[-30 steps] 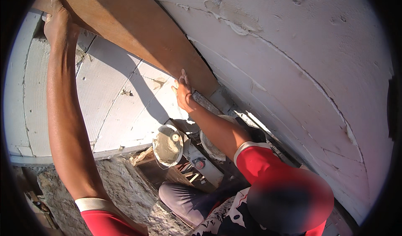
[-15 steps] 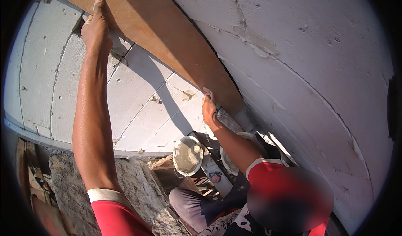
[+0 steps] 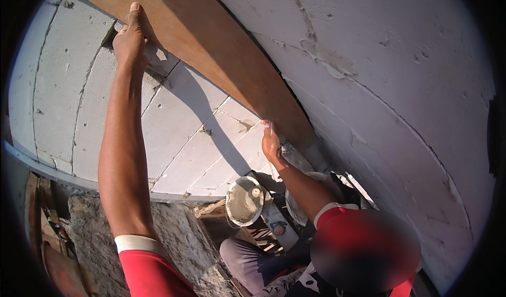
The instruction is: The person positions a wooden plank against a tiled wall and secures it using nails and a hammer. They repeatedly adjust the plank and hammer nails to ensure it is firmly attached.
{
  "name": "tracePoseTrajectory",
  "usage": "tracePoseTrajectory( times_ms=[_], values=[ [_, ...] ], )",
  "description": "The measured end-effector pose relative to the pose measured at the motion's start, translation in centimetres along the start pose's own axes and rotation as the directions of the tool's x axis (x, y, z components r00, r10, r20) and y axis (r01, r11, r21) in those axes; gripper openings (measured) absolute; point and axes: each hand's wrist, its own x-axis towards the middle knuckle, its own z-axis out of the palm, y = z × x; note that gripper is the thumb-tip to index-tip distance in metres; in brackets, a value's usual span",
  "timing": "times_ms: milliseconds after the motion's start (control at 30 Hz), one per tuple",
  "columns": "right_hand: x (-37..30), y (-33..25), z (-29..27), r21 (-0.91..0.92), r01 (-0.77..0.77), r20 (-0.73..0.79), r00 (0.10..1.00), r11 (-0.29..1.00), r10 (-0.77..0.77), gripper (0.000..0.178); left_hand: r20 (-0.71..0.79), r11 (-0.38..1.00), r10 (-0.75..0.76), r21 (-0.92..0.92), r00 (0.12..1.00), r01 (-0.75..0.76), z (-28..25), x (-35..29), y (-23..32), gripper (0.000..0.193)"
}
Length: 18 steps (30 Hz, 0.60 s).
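Left hand (image 3: 130, 47) gripping the brown board (image 3: 211, 49), right hand (image 3: 270, 140) touching its edge, grasp unclear, I have it alongside the white wall (image 3: 379, 123), seemingly not yet fastened.

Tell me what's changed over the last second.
The view has shifted, so the board and bucket appear farther right and lower. Nothing was visibly taken or let go: the left hand still grips the board, the right hand still touches its lower edge.
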Motion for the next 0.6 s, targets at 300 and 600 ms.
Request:
tracePoseTrajectory(
  times_ms=[300,600],
  values=[
    [0.8,2.0,-1.4,0.216,-0.256,0.009,0.966,0.942,0.26,0.032,-0.108,0.941,0.095,-0.313,0.99,-0.124,1.6,-0.1,-0.8,0.049],
    [1.9,-9.5,-6.8,-0.149,0.131,-0.112,0.982,0.98,-0.149,0.04,-0.213,0.863,0.322,-0.334,0.922,-0.379,-0.9,-2.3,2.6,0.05]
  ],
)
